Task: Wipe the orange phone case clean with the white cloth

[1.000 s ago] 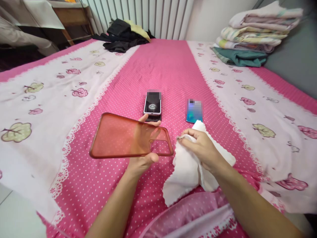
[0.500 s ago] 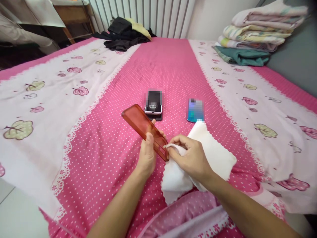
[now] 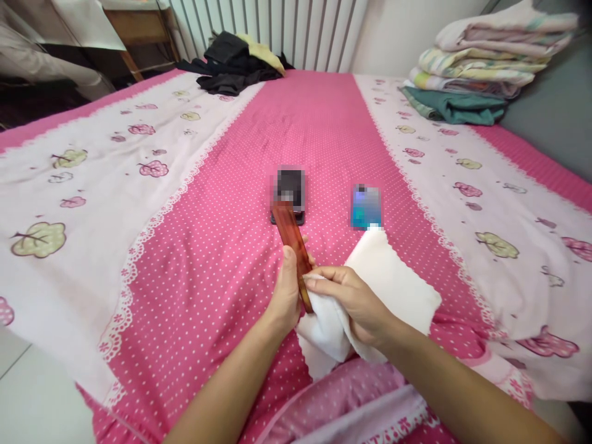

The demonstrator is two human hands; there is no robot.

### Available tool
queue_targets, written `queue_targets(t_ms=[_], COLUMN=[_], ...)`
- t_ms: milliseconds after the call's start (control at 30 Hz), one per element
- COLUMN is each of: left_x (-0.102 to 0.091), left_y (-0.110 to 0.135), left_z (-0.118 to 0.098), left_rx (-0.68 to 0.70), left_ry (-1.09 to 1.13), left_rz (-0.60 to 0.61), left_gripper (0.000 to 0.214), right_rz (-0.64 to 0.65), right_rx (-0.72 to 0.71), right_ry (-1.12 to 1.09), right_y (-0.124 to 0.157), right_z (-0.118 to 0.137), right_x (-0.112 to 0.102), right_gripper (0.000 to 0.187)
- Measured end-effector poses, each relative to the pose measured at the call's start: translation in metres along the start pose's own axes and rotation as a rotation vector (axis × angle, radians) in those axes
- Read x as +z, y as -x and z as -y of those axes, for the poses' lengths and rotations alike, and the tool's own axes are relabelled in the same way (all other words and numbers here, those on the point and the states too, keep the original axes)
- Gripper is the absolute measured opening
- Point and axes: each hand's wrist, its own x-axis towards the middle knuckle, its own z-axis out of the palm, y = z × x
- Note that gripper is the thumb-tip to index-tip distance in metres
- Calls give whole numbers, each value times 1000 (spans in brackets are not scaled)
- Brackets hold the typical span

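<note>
My left hand [image 3: 285, 290] grips a translucent red phone case [image 3: 290, 237], held edge-on so it looks like a thin strip pointing away from me. My right hand [image 3: 354, 302] is closed on a white cloth [image 3: 393, 283] and presses a fold of it against the lower end of the case. The rest of the cloth lies spread on the pink dotted bedsheet [image 3: 222, 203]. Just beyond the case lies a dark phone [image 3: 290, 188], and a blue phone [image 3: 366, 206] lies to its right.
A heap of black and yellow clothes [image 3: 235, 61] lies at the far end of the bed. Folded blankets [image 3: 481, 61] are stacked at the far right. A wooden table [image 3: 134, 24] stands at the back left. The bed's near left corner drops to a pale floor [image 3: 28, 401].
My left hand has turned the red case from flat and broadside to edge-on. My right hand has brought the cloth in against the case's lower end.
</note>
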Motion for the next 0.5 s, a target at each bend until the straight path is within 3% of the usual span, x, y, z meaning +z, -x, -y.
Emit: queue_targets(t_ms=[333,500], left_x=[5,4], left_y=[-1,-3], left_z=[-6,-6], left_rx=[-28,27], left_ry=[44,50], left_rz=[-68,-86], left_gripper=[67,64], right_rz=[27,78], right_rx=[34,50], right_ry=[-22,-59], right_y=[-3,-5], right_z=[-7,-11], right_x=[-3,-4], right_gripper=[28,28])
